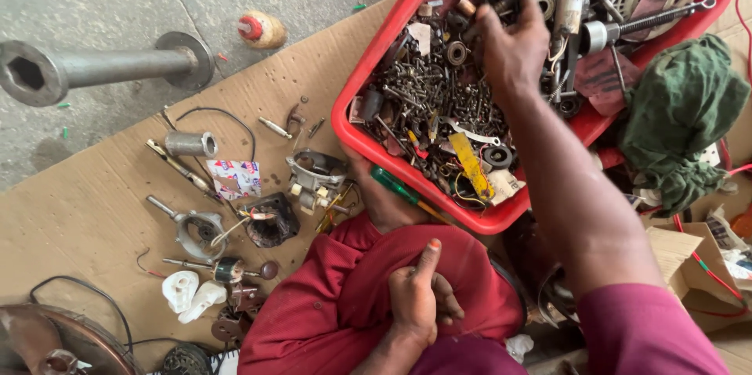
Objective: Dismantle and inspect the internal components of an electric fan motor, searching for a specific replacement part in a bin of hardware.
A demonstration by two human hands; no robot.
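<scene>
The right hand (pixel 513 42) reaches into the red plastic tray (pixel 368 70), fingers curled down among the loose parts near its far side; whether it already pinches a piece cannot be told, since the fingertips are buried in the clutter. The left hand (pixel 419 293) rests on red cloth (pixel 337 297) at the lap, loosely closed with the thumb raised, holding nothing visible. The tray sits at the right edge of the cardboard sheet (pixel 94 210) on the floor, packed with screws and bolts (pixel 427 97), bearings, a yellow strip (pixel 471 164) and a green-handled screwdriver (pixel 399 187) across its near corner. Dismantled parts lie on the cardboard's middle: a small metal housing (pixel 315 175), a short steel tube (pixel 190 143) and white plastic pieces (pixel 192 293). A green rag (pixel 677 120) lies against the tray's right rim. Sorting here would go best with light fingertip raking, lifting one piece clear before closing on it, as sharp screw points lie thick beneath.
</scene>
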